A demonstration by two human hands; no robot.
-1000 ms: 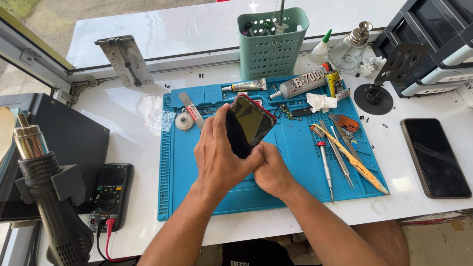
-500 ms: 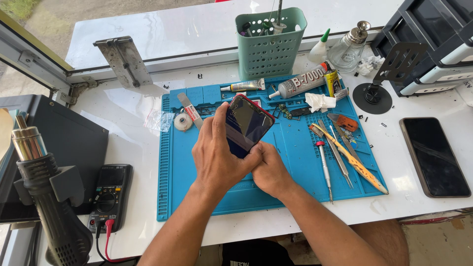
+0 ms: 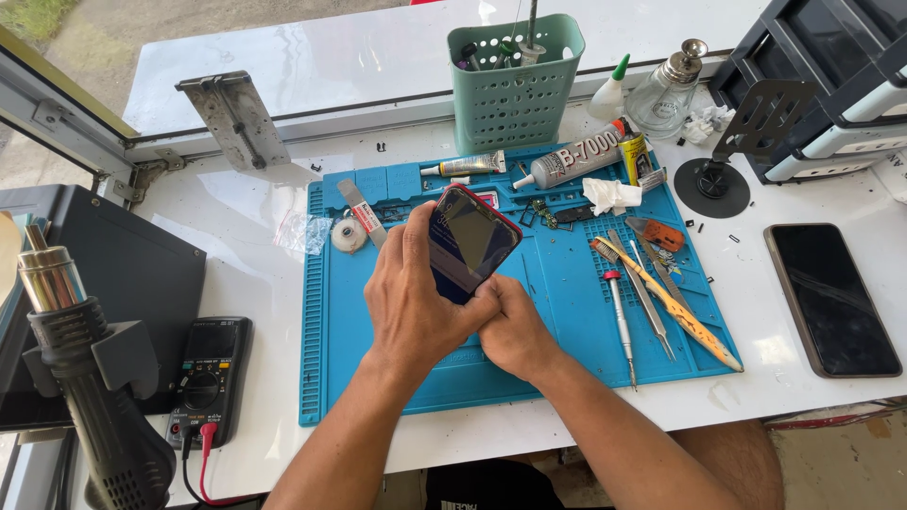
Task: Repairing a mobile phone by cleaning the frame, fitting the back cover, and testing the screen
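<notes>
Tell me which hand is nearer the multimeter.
Left. The left hand grips the phone over the blue mat, on the multimeter's side. The right hand sits farther away, beyond the left.

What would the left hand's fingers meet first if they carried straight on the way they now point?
Probably the tube at the mat's far edge, then the green basket. The left hand holds the phone, fingers pointing up-right. Depth is unclear.

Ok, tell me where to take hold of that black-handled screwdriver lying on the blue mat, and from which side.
Probably pinch the screwdriver at mid-shaft, coming straight down from above. It lies flat on the blue mat, red collar away from the person, tip near the mat's front edge. Tweezers lie close on its right, so set the grip across the shaft from its freer left side.
</notes>
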